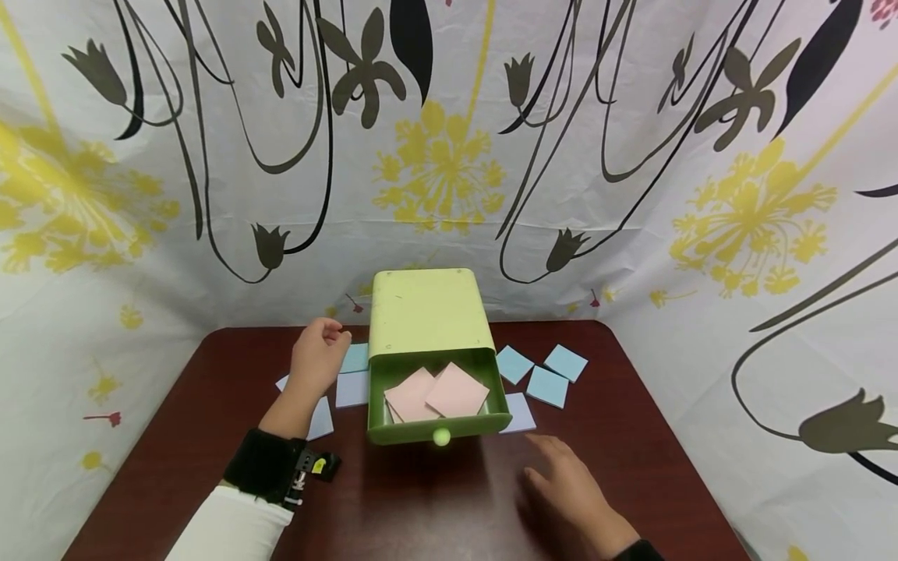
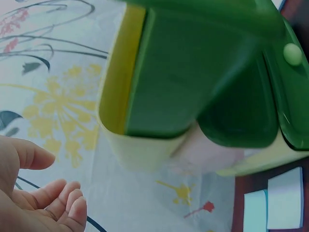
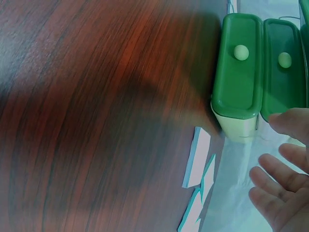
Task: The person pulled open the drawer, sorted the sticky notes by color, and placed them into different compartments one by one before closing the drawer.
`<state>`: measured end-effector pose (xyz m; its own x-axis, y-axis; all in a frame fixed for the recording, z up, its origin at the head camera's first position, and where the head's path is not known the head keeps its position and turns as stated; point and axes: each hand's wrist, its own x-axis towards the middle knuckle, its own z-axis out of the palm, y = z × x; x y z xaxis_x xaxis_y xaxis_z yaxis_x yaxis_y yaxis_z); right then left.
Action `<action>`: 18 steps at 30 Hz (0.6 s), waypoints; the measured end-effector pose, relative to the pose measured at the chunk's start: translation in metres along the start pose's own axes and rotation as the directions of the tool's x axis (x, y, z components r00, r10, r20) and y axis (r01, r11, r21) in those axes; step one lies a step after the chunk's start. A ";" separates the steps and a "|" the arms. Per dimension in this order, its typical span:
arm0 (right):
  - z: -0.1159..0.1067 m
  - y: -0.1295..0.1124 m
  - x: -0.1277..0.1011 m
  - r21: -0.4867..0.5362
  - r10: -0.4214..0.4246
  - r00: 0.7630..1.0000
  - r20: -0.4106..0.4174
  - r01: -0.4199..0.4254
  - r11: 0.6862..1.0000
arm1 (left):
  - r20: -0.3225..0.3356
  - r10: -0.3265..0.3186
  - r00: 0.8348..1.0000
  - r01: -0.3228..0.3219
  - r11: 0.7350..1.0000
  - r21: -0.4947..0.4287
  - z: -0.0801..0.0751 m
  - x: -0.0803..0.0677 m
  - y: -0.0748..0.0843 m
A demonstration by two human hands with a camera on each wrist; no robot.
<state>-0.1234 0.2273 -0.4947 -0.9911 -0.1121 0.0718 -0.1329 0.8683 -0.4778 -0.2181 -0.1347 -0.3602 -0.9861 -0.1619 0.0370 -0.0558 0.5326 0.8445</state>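
Note:
A pale green drawer box (image 1: 426, 312) stands at the back middle of the dark wooden table (image 1: 435, 506). Its bottom drawer (image 1: 449, 428) is pulled out, with pink paper squares (image 1: 436, 393) lying inside. My left hand (image 1: 328, 336) hovers beside the box's left wall, fingers loosely curled and holding nothing. In the left wrist view the left hand (image 2: 58, 181) shows an empty palm beside the box (image 2: 154, 77). My right hand (image 1: 546, 460) floats low over the table, in front and to the right of the drawer, fingers relaxed and empty. The right wrist view shows the right hand (image 3: 280, 152) near the drawer fronts (image 3: 239, 92).
Blue paper squares (image 1: 546, 374) and a lavender one (image 1: 521, 413) lie to the right of the box. More squares (image 1: 351, 375) lie to its left, under my left hand. A flower-patterned cloth (image 1: 631, 156) walls in the table on three sides.

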 end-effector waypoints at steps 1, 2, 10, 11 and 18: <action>0.000 -0.001 0.000 0.003 0.004 1.000 0.014 -0.004 1.000 | 0.001 -0.008 1.000 0.008 1.000 0.000 0.000 0.003 -0.002; 0.000 -0.001 0.001 0.004 0.006 1.000 0.029 -0.006 1.000 | 0.002 -0.014 1.000 0.014 1.000 -0.002 0.000 0.005 -0.004; 0.002 -0.006 0.004 0.043 0.005 0.992 0.124 -0.011 0.999 | 0.003 -0.030 1.000 0.030 1.000 -0.008 0.001 0.025 -0.018; 0.003 -0.006 0.005 0.052 0.001 0.991 0.133 -0.008 0.999 | 0.004 -0.029 1.000 0.029 1.000 -0.007 0.002 0.027 -0.019; 0.007 -0.012 0.008 0.127 -0.058 0.984 0.170 0.037 0.991 | 0.018 -0.032 0.999 0.032 0.999 -0.020 0.004 0.044 -0.023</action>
<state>-0.1294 0.2129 -0.4948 -0.9687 -0.2431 -0.0507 -0.1691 0.7952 -0.5823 -0.2609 -0.1507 -0.3801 -0.9866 -0.1634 0.0005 -0.0841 0.5106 0.8557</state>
